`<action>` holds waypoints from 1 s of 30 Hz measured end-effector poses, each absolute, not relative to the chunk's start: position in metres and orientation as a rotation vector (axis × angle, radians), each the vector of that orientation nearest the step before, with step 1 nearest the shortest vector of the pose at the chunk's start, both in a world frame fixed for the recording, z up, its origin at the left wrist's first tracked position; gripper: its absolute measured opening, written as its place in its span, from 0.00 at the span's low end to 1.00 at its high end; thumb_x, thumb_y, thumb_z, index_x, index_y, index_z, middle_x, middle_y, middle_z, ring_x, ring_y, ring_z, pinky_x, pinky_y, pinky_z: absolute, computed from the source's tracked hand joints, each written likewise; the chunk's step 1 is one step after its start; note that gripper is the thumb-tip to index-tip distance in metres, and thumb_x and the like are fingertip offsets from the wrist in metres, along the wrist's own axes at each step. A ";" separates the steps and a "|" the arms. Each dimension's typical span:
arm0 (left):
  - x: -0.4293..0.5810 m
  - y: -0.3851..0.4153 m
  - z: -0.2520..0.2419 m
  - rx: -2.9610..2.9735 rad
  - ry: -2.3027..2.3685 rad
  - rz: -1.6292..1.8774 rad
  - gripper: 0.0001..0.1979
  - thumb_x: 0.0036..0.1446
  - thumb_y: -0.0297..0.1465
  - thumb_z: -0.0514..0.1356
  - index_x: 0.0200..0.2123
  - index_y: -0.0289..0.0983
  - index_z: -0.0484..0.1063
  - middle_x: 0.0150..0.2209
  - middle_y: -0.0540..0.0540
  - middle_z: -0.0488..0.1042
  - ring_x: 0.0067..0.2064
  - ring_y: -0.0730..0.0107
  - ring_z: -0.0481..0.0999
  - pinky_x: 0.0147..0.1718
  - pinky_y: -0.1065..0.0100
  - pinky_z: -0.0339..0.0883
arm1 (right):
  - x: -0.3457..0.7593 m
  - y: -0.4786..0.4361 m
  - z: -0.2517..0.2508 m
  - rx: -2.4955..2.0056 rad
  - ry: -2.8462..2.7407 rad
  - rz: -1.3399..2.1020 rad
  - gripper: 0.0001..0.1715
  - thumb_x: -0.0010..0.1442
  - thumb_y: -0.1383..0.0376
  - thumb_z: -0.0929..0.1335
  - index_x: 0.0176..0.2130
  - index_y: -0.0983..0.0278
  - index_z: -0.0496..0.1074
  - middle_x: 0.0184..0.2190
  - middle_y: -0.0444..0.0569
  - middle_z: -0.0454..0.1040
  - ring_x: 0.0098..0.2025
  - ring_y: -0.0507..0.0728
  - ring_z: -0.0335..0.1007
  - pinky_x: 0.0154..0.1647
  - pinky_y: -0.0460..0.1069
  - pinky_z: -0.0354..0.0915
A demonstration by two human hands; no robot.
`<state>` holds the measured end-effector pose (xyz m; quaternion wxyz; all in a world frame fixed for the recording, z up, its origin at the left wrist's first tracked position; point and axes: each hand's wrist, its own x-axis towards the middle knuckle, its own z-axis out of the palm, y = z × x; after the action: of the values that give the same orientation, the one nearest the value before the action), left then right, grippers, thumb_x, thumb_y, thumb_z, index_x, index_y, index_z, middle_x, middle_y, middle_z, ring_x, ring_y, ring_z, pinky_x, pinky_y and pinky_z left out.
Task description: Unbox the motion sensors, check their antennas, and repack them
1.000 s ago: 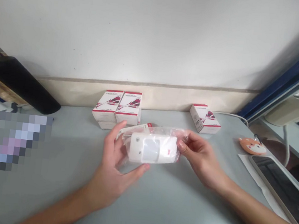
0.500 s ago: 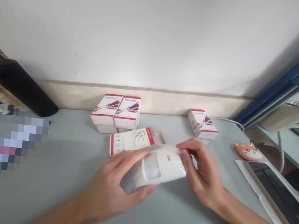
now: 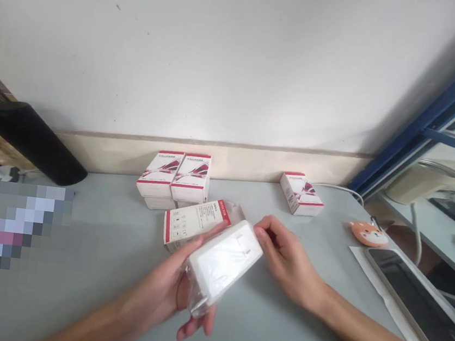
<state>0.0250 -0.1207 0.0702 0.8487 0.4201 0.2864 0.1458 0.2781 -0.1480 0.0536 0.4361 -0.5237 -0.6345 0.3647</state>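
Two hands: my left hand [image 3: 158,291] holds white motion detector [image 3: 223,260] above bench [image 3: 262,328]
Long axis: goes from lower left to upper right
Nearest free hand: my right hand [image 3: 288,260], open, its fingers [image 3: 261,232] just beside detector's upper end

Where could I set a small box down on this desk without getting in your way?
Bare desk shows between the lone box and the stacked boxes, and between the blurred item and your left hand. It is crowded around the flat carton, just below the stacked boxes, beside the white sensor you're holding.
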 end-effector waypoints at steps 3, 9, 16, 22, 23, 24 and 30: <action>0.021 -0.118 0.077 0.830 0.466 0.393 0.41 0.70 0.57 0.50 0.77 0.48 0.44 0.36 0.41 0.84 0.27 0.65 0.78 0.26 0.68 0.69 | 0.279 -0.143 0.051 -1.345 -1.451 0.984 0.23 0.75 0.47 0.62 0.38 0.61 0.67 0.32 0.42 0.66 0.34 0.53 0.59 0.35 0.48 0.60; 0.021 -0.120 0.070 1.161 0.568 0.547 0.38 0.67 0.43 0.66 0.72 0.45 0.51 0.35 0.44 0.83 0.31 0.68 0.78 0.36 0.64 0.71 | 0.278 -0.140 0.052 -1.378 -1.245 1.104 0.28 0.70 0.41 0.66 0.36 0.62 0.68 0.26 0.39 0.60 0.29 0.50 0.54 0.30 0.47 0.54; 0.023 -0.121 0.053 1.392 0.768 0.752 0.24 0.62 0.47 0.69 0.52 0.41 0.67 0.34 0.49 0.80 0.30 0.72 0.73 0.28 0.72 0.68 | 0.275 -0.148 0.060 -1.253 -1.096 1.162 0.26 0.69 0.43 0.69 0.34 0.61 0.67 0.28 0.40 0.63 0.30 0.51 0.56 0.31 0.47 0.55; 0.022 -0.125 0.050 1.528 0.855 0.727 0.26 0.64 0.57 0.60 0.36 0.38 0.69 0.24 0.49 0.77 0.21 0.76 0.68 0.22 0.74 0.62 | 0.282 -0.145 0.053 -1.136 -1.111 1.269 0.22 0.70 0.46 0.69 0.36 0.60 0.67 0.26 0.40 0.63 0.30 0.52 0.56 0.32 0.48 0.54; 0.023 -0.126 0.050 1.500 0.878 0.693 0.31 0.65 0.60 0.56 0.32 0.37 0.69 0.21 0.48 0.76 0.19 0.77 0.66 0.20 0.73 0.59 | 0.284 -0.143 0.052 -1.120 -1.154 1.279 0.21 0.71 0.47 0.69 0.36 0.59 0.67 0.26 0.40 0.63 0.30 0.52 0.57 0.33 0.48 0.54; 0.024 -0.126 0.051 1.453 0.901 0.648 0.35 0.66 0.63 0.51 0.28 0.37 0.68 0.19 0.47 0.75 0.17 0.77 0.65 0.18 0.73 0.57 | 0.285 -0.142 0.050 -1.115 -1.200 1.273 0.21 0.71 0.47 0.69 0.36 0.60 0.68 0.26 0.40 0.64 0.30 0.52 0.58 0.34 0.48 0.55; 0.027 -0.125 0.067 1.087 0.880 0.424 0.42 0.62 0.69 0.41 0.20 0.39 0.65 0.12 0.46 0.69 0.11 0.76 0.61 0.13 0.73 0.46 | 0.295 -0.130 0.042 -0.985 -1.351 1.262 0.17 0.69 0.53 0.73 0.34 0.61 0.71 0.31 0.42 0.68 0.32 0.51 0.59 0.33 0.47 0.56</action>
<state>0.0274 -0.1253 0.0673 0.7445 0.4965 0.4020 0.1938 0.2953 -0.1295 0.0416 0.4999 -0.4071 -0.5586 0.5218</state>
